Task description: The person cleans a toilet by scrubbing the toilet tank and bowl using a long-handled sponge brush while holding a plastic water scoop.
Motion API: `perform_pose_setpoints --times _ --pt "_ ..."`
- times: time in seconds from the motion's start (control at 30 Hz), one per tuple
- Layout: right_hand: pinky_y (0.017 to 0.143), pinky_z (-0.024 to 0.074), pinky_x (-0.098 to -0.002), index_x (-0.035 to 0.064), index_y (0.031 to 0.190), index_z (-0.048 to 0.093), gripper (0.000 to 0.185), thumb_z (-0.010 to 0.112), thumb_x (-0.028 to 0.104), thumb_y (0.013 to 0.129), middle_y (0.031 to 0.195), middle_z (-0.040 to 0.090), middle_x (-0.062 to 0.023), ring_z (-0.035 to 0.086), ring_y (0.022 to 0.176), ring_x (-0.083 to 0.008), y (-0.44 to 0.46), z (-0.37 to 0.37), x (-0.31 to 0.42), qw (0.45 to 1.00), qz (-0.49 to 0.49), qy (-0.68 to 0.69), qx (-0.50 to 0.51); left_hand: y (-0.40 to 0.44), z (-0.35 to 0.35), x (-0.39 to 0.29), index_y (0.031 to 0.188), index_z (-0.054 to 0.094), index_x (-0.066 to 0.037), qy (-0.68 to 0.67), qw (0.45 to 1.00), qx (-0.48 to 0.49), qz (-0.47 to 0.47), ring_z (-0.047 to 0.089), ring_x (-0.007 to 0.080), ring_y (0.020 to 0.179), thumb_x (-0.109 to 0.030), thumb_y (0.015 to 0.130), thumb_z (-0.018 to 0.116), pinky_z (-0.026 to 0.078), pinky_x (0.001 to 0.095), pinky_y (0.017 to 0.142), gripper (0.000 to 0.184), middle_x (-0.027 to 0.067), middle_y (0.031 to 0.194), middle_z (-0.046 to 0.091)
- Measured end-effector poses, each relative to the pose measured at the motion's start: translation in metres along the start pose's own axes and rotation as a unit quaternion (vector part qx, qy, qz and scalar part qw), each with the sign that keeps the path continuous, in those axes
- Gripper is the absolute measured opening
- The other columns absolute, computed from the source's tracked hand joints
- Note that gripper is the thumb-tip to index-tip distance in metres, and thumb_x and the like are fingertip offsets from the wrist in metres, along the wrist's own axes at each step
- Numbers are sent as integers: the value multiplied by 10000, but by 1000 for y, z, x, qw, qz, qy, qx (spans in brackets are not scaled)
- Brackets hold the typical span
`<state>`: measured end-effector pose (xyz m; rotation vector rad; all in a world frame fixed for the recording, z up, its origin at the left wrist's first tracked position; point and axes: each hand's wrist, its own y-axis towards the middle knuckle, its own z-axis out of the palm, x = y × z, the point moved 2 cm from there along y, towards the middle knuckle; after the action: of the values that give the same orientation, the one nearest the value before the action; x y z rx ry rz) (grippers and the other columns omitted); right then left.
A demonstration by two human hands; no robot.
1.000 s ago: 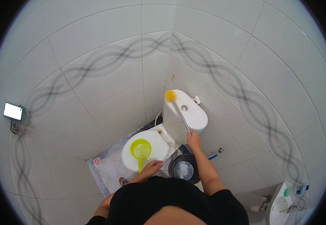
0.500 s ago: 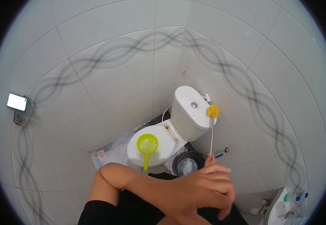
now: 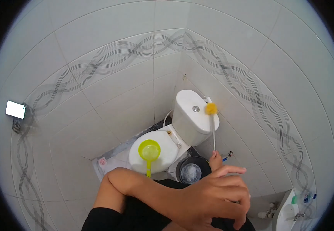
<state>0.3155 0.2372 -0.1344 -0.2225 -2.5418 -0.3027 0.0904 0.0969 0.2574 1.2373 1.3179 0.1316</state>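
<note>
My right hand (image 3: 215, 161) is closed around the thin white handle of a toilet brush (image 3: 211, 109). Its yellow head points up and away, in front of the right end of the white cistern (image 3: 190, 125); whether it touches is unclear. My left hand (image 3: 222, 198) is nearer the camera, reaching across from the left, its fingers loosely bent and apart with nothing visible in them. It partly covers my right forearm. On the closed toilet lid (image 3: 166, 148) lies a lime-green dipper (image 3: 149, 151), handle toward me. A black bucket (image 3: 203, 164) with cloudy, foamy water stands beside the toilet.
A small washbasin (image 3: 286, 215) with a tap and a plastic bottle (image 3: 304, 199) is at lower right. A pipe valve (image 3: 228, 155) projects from the right wall. A phone with a lit screen (image 3: 15, 109) is mounted on the left wall. Tiled walls meet behind the toilet.
The brush head has moved slightly up and left over the cistern, with my right hand a little higher. My left hand has shifted slightly right. The whole view has also shifted a little.
</note>
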Motion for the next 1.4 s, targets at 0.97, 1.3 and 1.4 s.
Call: perform_pose_setpoints --times 0.97,1.3,1.4 --pt "740 438 -487 121 1050 556 339 365 343 878 921 593 -198 565 865 -381 80 67 82 994 -35 -15 102 -244 29 187 1193 458 -63 -123 839 -109 -518 505 197 1001 -333 810 605 399 299 870 491 128 1045 539" --pt "745 449 -411 15 1057 555 366 432 304 871 916 598 -211 569 863 -384 0 12 36 986 -5 141 90 -247 23 226 1243 399 -72 -135 766 -258 -573 520 129 846 -341 804 602 418 248 749 553 67 917 558" --pt "653 452 -332 67 1098 553 335 488 295 862 766 614 -164 594 713 -208 -25 13 64 975 -37 212 61 -227 1 261 1299 294 -87 -128 667 -388 -623 501 193 895 -535 797 499 415 346 777 703 91 1056 501"
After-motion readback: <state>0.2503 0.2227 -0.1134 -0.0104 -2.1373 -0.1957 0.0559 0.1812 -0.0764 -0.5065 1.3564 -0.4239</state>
